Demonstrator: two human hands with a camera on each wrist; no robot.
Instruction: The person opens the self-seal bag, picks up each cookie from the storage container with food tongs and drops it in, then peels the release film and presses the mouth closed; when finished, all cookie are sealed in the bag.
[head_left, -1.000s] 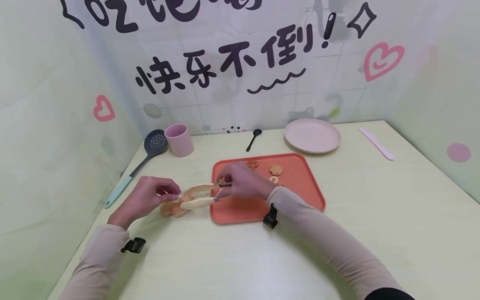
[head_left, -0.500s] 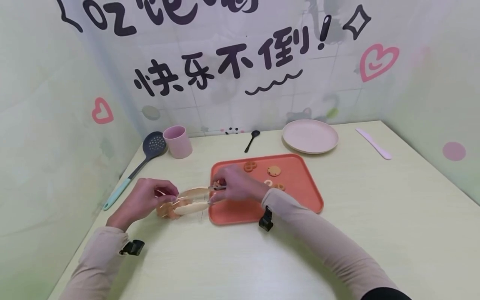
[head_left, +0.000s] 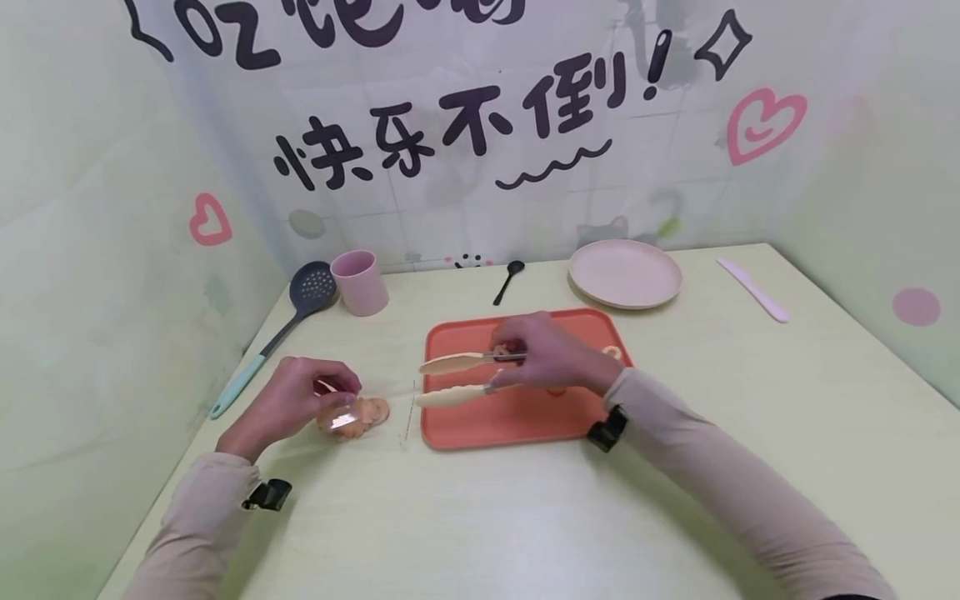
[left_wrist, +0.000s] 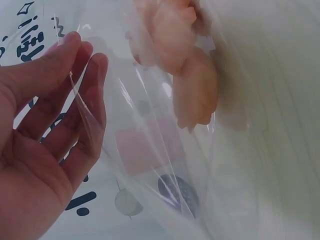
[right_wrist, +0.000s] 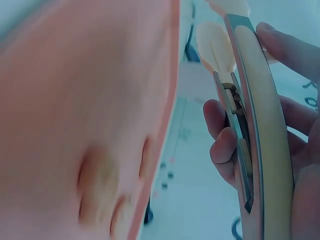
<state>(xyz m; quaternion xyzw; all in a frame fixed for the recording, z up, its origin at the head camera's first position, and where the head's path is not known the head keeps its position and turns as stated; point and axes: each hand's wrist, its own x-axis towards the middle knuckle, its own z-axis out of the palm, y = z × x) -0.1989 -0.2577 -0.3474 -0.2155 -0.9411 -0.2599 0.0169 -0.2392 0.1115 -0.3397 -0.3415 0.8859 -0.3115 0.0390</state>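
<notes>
My left hand [head_left: 296, 400] pinches the edge of a clear plastic bag [left_wrist: 145, 110] between thumb and fingertips. Inside the bag lie several orange-brown, lumpy pieces [head_left: 369, 415], which look like pastry or snacks. My right hand [head_left: 553, 354] grips a pair of food tongs [right_wrist: 267, 130] with metal arms and cream tips. Those tips stand apart with nothing visible between them, above the left part of an orange-red tray [head_left: 457, 432]. On the tray are cookies, among them a pale ring [head_left: 612, 352]; my right hand hides others. In the right wrist view, the cookies [right_wrist: 97, 185] look blurred.
A dark skimmer [head_left: 311, 287] with a light blue handle lies at the left, beside a pink cup [head_left: 360, 285]. Along the back are a small black spoon [head_left: 510, 282], a pink plate [head_left: 626, 275] and a pink knife [head_left: 752, 289]. Walls close off the back and both sides.
My right hand has moved right with the tongs, from the bag's opening to above the tray. My left hand stays at the bag, and the pieces in it are now more exposed to view.
</notes>
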